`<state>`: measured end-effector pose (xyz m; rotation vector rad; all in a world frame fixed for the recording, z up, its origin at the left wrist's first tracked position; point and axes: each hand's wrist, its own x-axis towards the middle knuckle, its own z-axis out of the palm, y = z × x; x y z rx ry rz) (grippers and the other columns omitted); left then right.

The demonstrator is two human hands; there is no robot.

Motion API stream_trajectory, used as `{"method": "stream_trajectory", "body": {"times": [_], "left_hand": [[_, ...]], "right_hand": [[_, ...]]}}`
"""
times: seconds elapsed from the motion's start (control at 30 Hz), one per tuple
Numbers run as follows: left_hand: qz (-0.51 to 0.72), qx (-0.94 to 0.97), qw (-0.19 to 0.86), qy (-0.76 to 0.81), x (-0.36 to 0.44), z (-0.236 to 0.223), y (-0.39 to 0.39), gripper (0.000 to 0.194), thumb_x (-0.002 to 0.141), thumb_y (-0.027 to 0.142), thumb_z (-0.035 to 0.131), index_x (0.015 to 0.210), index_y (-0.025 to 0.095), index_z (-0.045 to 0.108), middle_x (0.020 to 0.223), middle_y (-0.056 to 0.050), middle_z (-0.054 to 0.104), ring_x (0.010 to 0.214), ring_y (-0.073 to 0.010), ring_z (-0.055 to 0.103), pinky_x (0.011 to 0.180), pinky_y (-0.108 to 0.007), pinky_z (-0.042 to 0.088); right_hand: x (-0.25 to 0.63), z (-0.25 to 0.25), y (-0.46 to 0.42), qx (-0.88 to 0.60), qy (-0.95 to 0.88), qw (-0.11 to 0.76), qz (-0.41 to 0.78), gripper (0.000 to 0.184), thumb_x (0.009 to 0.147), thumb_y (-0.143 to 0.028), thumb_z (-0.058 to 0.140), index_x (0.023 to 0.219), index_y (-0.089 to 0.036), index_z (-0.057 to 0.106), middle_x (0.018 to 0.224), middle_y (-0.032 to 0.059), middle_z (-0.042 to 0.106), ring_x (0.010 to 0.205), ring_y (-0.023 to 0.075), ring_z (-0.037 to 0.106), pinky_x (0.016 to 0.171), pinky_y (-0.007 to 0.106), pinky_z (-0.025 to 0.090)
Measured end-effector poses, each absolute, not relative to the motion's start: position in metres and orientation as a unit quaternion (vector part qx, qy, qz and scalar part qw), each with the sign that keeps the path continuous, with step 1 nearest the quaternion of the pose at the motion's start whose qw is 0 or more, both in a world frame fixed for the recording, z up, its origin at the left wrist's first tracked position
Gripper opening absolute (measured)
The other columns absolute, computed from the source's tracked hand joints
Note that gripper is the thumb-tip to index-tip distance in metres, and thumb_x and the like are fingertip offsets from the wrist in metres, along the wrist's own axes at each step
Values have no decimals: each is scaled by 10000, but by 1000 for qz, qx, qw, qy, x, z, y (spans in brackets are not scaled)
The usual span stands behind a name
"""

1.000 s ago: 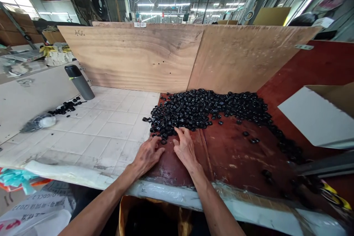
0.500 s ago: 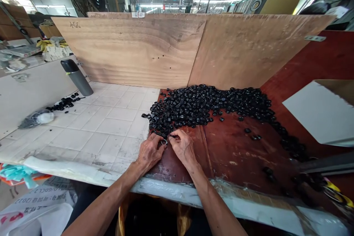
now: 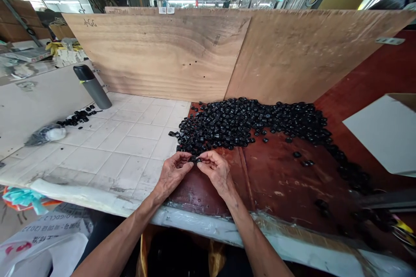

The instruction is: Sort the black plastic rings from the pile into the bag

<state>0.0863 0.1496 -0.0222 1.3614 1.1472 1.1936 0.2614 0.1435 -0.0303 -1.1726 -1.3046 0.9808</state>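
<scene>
Between the fingertips of both hands is a small black ring-like part, largely covered by the fingers. My left hand pinches it from the left, thumb and forefinger closed. From the right, my right hand pinches its other side the same way. Just beyond the fingertips spreads a big heap of small black ring-like parts on the dark red board. Whether the held piece is one part or two joined ones, I cannot tell.
A grey bottle with a black lid stands at the back left on white tiles. Near it lie a clear bag and loose black pieces. Plywood closes off the back. At right is a white box.
The hands have come together, and both now pinch a black part. The pale ring seen earlier by my left fingers no longer shows. The view has shifted slightly.
</scene>
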Motion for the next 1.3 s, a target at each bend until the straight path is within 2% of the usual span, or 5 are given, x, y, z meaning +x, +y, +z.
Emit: {"method": "stream_trajectory", "body": {"times": [0.23,0.57,0.83,1.03,1.3], "left_hand": [[481,525,552,434,85,-8,146,273,765,307,812,1000,177,763,1025,-53,776,807,-172,706,814,-329,587],[489,579,510,407,83,-12,147,239,830,314,770,1028,180,759,1076,-67,752,999,-205,706,967,-344,555],[505,594,491,389,85,-20,148,240,809,276,767,1034,195,762,1073,-53,724,937,-179,689,842,-294,580],[480,554,542,413,85,-19,148,266,787,300,796,1015,172,751,966,-45,749,826,-168,697,832,-309,575],[486,556,545,398,86,-22,148,268,810,308,778,1040,174,740,1049,-62,752,908,-190,711,861,-329,582]], "right_hand": [[257,-24,139,-465,-563,544,414,185,784,-268,727,957,-208,758,958,54,764,817,201,741,770,320,628],[257,-24,137,-490,-599,525,354,254,860,-311,690,1092,-220,736,935,48,765,818,200,733,772,309,608],[257,-19,137,-489,-585,529,373,174,882,-354,664,921,-205,744,777,23,745,645,179,715,620,264,574],[254,-20,137,-461,-639,552,270,115,838,-201,630,868,-223,739,946,54,765,929,226,717,862,339,573],[252,-25,136,-492,-624,541,275,279,896,-295,638,1156,-202,679,868,39,761,737,185,719,712,285,589]]}}
